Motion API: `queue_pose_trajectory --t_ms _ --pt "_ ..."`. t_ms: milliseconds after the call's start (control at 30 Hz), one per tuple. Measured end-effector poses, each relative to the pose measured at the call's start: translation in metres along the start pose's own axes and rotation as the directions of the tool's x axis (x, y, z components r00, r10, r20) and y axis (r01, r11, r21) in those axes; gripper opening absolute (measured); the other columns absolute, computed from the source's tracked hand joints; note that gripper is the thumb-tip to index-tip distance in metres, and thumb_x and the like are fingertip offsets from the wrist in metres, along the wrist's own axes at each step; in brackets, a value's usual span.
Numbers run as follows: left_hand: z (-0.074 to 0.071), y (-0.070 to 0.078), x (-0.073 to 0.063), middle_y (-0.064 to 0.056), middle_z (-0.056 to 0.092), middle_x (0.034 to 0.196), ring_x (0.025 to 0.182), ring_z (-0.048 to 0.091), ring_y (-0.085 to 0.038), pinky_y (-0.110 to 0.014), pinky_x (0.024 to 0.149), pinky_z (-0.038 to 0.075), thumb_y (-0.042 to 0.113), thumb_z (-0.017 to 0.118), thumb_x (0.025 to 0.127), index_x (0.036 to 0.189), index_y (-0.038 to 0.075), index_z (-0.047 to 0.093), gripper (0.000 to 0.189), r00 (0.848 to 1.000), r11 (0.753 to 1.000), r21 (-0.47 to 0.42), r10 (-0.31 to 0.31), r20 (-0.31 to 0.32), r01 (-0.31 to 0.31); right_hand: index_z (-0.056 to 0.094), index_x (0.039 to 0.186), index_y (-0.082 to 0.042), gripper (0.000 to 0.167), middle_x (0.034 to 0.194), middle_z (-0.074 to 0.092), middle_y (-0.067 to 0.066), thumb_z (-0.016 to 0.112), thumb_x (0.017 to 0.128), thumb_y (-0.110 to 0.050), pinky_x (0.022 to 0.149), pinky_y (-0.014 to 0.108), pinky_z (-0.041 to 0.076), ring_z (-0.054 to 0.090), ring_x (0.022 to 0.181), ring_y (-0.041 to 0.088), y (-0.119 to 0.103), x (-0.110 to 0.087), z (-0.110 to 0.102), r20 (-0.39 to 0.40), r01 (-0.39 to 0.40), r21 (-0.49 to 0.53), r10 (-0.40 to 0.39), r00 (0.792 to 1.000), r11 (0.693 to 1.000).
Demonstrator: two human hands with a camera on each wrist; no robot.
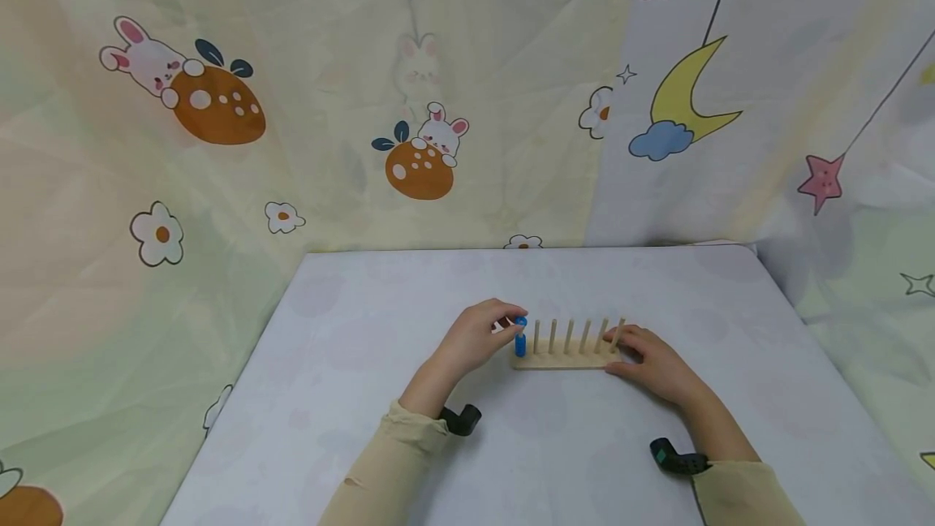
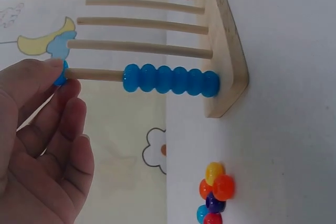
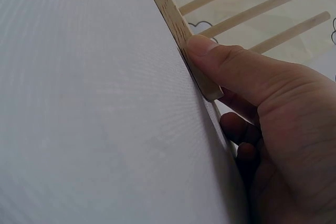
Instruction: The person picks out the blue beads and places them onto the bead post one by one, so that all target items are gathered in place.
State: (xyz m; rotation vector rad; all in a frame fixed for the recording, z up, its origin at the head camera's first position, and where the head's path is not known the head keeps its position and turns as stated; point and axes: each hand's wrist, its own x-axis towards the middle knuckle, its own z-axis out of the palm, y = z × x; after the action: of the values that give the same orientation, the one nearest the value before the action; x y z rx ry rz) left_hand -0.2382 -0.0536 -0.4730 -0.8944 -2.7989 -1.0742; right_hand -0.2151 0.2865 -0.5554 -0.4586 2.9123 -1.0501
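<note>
A wooden peg rack stands on the table with a row of upright pegs. Several blue beads are stacked at the bottom of its leftmost peg. My left hand pinches another blue bead between thumb and forefinger, right at that peg's tip. Bare wood shows between this bead and the stack. At the rack's other end, my right hand grips the base, with the thumb along its front edge and the fingers partly hidden behind. The other pegs in view carry no beads.
A small cluster of loose beads, among them an orange bead, a yellow bead and a purple bead, lies on the white table left of the rack. Behind the table hangs a printed cloth.
</note>
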Motion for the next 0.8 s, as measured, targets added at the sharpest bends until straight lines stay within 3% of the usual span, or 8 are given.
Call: queue_pose_trajectory --t_ms 333,800 --pt "0.012 -0.009 -0.002 0.009 0.068 0.116 0.099 0.063 -0.005 -0.024 0.086 0.051 0.030 0.065 0.097 0.123 0.021 0.068 0.028 0.998 0.998 0.005 -0.056 0.035 0.056 0.065 0.124 -0.018 0.050 0.133 0.058 0.008 0.076 0.083 -0.045 0.106 0.059 0.036 0.046 0.132 0.036 0.002 0.000 0.001 -0.001 -0.005 0.004 0.005 1.000 1.000" --pt "0.022 -0.016 -0.005 0.009 0.067 0.115 0.100 0.063 -0.007 -0.025 0.086 0.051 0.029 0.067 0.095 0.120 0.020 0.069 0.026 0.995 0.996 0.000 -0.085 0.048 0.085 0.064 0.125 -0.018 0.051 0.135 0.058 0.009 0.076 0.083 -0.045 0.106 0.059 0.036 0.046 0.132 0.037 0.003 0.000 0.001 -0.002 0.006 -0.004 -0.006 1.000 1.000"
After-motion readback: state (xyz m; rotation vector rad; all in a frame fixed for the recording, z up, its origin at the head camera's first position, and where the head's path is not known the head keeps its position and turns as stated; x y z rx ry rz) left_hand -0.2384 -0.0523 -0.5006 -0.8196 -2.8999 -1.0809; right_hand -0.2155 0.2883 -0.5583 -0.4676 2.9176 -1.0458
